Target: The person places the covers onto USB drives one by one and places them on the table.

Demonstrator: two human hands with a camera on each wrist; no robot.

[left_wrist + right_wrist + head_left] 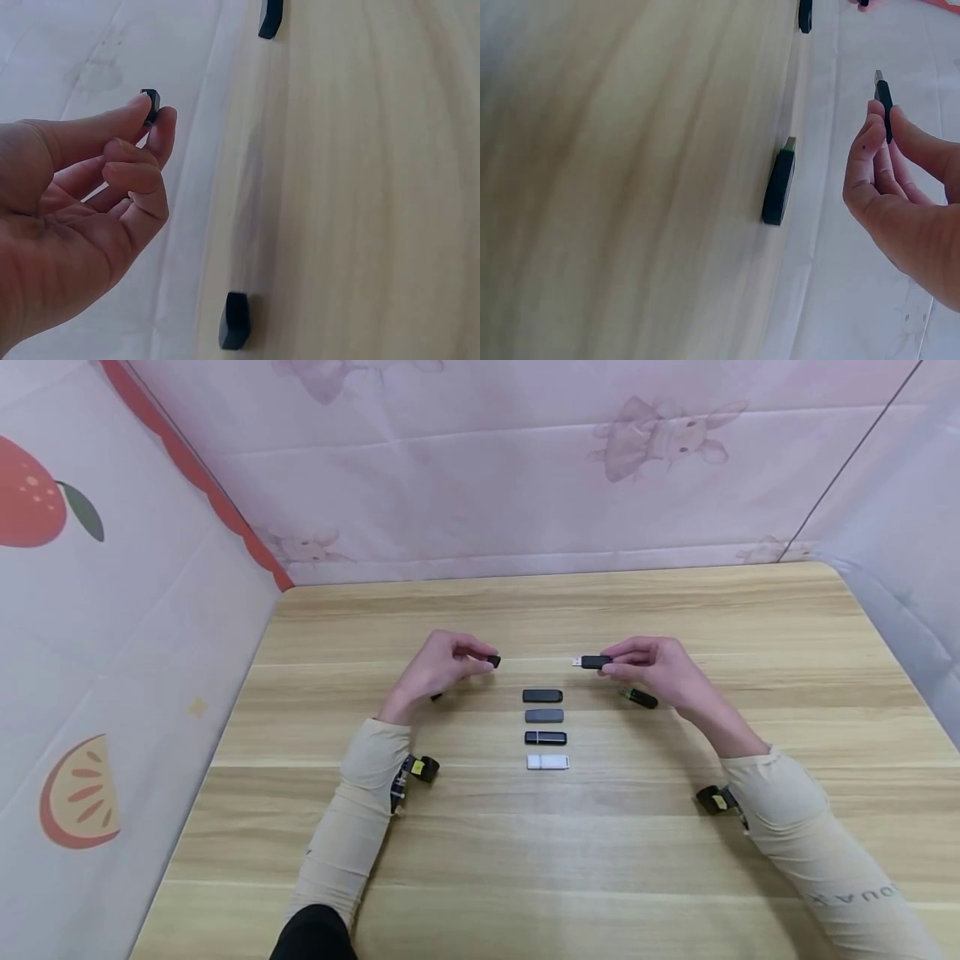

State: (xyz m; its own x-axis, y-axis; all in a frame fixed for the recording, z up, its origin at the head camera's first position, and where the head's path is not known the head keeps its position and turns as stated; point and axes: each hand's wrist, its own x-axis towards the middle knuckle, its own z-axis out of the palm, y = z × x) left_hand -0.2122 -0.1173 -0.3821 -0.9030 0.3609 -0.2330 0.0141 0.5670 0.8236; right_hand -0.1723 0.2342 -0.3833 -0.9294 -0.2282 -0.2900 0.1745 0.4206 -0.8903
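My left hand (446,660) pinches a small black cap (493,661) between thumb and fingertips, held above the table. Opposite it, my right hand (654,670) grips a black USB stick (596,662) by its rear end, its bare metal plug pointing left toward the cap. A gap separates cap and plug. Under the right hand lies another uncapped black USB stick (780,184), plug exposed. A loose black cap (235,322) rests on the wood near my left hand, mostly hidden by it in the head view.
Between the hands, a column of USB sticks lies on the wooden table (555,860): black (542,696), grey (543,716), black with a pale band (545,738), and white (548,762). A pink printed cloth (495,502) hangs behind the table.
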